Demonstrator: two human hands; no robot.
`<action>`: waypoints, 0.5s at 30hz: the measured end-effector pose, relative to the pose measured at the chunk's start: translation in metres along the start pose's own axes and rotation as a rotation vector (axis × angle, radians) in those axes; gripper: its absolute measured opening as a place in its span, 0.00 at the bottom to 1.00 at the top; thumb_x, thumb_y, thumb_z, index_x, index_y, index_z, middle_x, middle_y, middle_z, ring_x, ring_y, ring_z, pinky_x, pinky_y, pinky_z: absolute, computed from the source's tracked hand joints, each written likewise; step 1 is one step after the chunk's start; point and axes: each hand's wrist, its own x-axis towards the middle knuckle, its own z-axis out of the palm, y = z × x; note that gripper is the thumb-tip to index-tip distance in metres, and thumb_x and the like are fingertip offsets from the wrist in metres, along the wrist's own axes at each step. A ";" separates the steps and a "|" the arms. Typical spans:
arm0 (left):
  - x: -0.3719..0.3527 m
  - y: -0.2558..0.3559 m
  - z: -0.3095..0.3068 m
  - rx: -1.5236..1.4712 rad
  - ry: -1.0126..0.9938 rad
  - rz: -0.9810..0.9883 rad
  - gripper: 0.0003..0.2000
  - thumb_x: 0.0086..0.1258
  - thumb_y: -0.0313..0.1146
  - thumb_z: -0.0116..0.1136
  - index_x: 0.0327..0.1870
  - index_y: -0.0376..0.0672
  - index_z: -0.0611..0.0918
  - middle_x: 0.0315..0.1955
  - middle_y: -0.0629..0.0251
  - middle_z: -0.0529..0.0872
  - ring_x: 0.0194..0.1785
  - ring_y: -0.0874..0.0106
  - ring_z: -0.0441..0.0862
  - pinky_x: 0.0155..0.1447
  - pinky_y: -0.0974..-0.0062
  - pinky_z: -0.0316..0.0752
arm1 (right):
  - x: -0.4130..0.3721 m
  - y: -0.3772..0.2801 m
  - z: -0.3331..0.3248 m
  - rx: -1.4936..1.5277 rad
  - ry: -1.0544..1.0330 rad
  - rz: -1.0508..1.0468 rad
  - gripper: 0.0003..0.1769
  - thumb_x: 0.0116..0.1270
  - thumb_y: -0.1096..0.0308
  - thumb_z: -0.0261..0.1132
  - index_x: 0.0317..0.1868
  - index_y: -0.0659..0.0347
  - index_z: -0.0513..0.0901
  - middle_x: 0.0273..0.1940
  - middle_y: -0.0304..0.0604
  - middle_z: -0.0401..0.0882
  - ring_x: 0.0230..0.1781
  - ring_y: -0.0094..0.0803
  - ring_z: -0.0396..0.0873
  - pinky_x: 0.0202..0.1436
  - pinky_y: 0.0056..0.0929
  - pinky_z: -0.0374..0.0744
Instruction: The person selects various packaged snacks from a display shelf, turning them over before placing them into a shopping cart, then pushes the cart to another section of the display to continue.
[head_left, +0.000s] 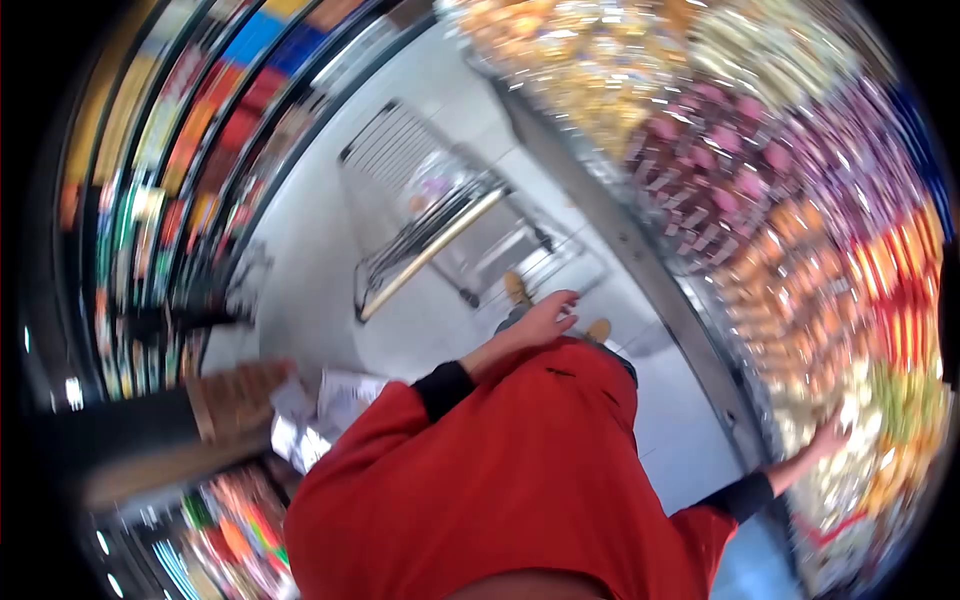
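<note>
My left hand (545, 320) is held in front of my red top, above my legs, with its fingers apart and nothing in them. On the right, my right hand (828, 438) reaches over the display bin and rests at pale, clear-wrapped packets (810, 490). Its fingers are blurred, and whether they grip a packet cannot be made out. Green-yellow packets (900, 400) lie just beyond it, and orange-brown packets (790, 300) lie farther up the bin.
A shopping cart (435, 250) with a clear bag in it stands ahead on the tiled floor. The bin's metal edge (650, 270) runs along my right. Stocked shelves (190, 150) line the left, with a cardboard box (240, 400) and white packages (345, 395) nearer me.
</note>
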 end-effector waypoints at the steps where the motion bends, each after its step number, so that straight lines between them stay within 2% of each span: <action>1: -0.005 0.006 -0.003 0.005 -0.010 -0.041 0.23 0.74 0.32 0.62 0.67 0.35 0.73 0.56 0.52 0.81 0.52 0.62 0.84 0.59 0.66 0.80 | -0.016 -0.051 0.006 -0.796 0.085 -0.141 0.51 0.59 0.45 0.81 0.72 0.70 0.71 0.60 0.66 0.80 0.60 0.53 0.81 0.63 0.48 0.83; 3: -0.009 -0.003 -0.003 -0.001 0.014 -0.042 0.23 0.74 0.31 0.62 0.68 0.36 0.74 0.56 0.53 0.82 0.55 0.63 0.84 0.59 0.65 0.81 | -0.037 -0.074 0.014 -0.855 0.050 -0.131 0.57 0.60 0.31 0.73 0.71 0.77 0.72 0.62 0.65 0.80 0.63 0.48 0.80 0.71 0.43 0.75; 4: -0.013 -0.006 -0.002 -0.022 0.019 -0.048 0.23 0.74 0.31 0.62 0.68 0.36 0.74 0.56 0.53 0.82 0.55 0.63 0.84 0.59 0.65 0.81 | -0.032 -0.075 0.008 -0.868 0.045 -0.149 0.57 0.60 0.31 0.73 0.71 0.77 0.72 0.62 0.65 0.80 0.63 0.48 0.80 0.71 0.43 0.75; 6: -0.021 -0.014 -0.010 -0.056 0.067 -0.093 0.23 0.74 0.31 0.62 0.67 0.36 0.74 0.56 0.53 0.82 0.55 0.64 0.84 0.58 0.66 0.81 | -0.027 -0.070 0.006 -0.722 -0.049 -0.004 0.60 0.62 0.27 0.68 0.72 0.79 0.69 0.63 0.67 0.79 0.63 0.51 0.80 0.67 0.44 0.77; 7: -0.024 -0.017 -0.017 -0.068 0.077 -0.101 0.23 0.74 0.31 0.62 0.67 0.36 0.74 0.56 0.53 0.82 0.55 0.64 0.84 0.58 0.66 0.81 | -0.026 -0.065 0.005 -0.729 -0.059 -0.016 0.60 0.62 0.27 0.68 0.72 0.79 0.69 0.63 0.67 0.79 0.63 0.51 0.80 0.67 0.44 0.77; 9: -0.035 -0.014 -0.036 -0.099 0.133 -0.092 0.20 0.74 0.30 0.61 0.66 0.39 0.76 0.55 0.55 0.82 0.56 0.65 0.83 0.58 0.66 0.81 | -0.030 -0.067 0.012 -0.613 0.036 -0.053 0.62 0.61 0.24 0.65 0.72 0.78 0.69 0.62 0.68 0.79 0.60 0.54 0.82 0.64 0.44 0.79; 10: -0.041 -0.010 -0.048 -0.112 0.142 -0.106 0.20 0.74 0.30 0.61 0.66 0.39 0.76 0.55 0.55 0.82 0.56 0.65 0.83 0.58 0.66 0.81 | -0.034 -0.073 0.012 -0.791 0.077 -0.087 0.60 0.64 0.26 0.64 0.72 0.79 0.68 0.61 0.67 0.80 0.56 0.57 0.84 0.60 0.43 0.82; 11: -0.045 0.003 -0.066 -0.052 0.177 -0.101 0.18 0.74 0.28 0.60 0.63 0.39 0.77 0.53 0.57 0.83 0.55 0.65 0.83 0.56 0.68 0.81 | -0.036 -0.075 0.013 -0.999 0.191 -0.264 0.55 0.68 0.31 0.64 0.69 0.82 0.70 0.56 0.72 0.81 0.51 0.59 0.85 0.54 0.44 0.84; 13: -0.055 0.032 -0.105 0.000 0.215 -0.105 0.15 0.74 0.27 0.59 0.61 0.40 0.79 0.51 0.58 0.83 0.53 0.66 0.83 0.54 0.69 0.81 | -0.084 -0.120 0.038 -0.924 0.282 -0.335 0.50 0.72 0.37 0.64 0.65 0.86 0.71 0.52 0.76 0.81 0.49 0.61 0.85 0.49 0.48 0.86; 15: -0.065 0.059 -0.150 -0.009 0.405 0.033 0.12 0.72 0.21 0.57 0.54 0.39 0.82 0.47 0.61 0.83 0.48 0.68 0.83 0.48 0.72 0.80 | -0.150 -0.166 0.083 -0.688 0.262 -0.561 0.46 0.74 0.41 0.63 0.62 0.89 0.72 0.49 0.77 0.81 0.47 0.60 0.85 0.45 0.52 0.87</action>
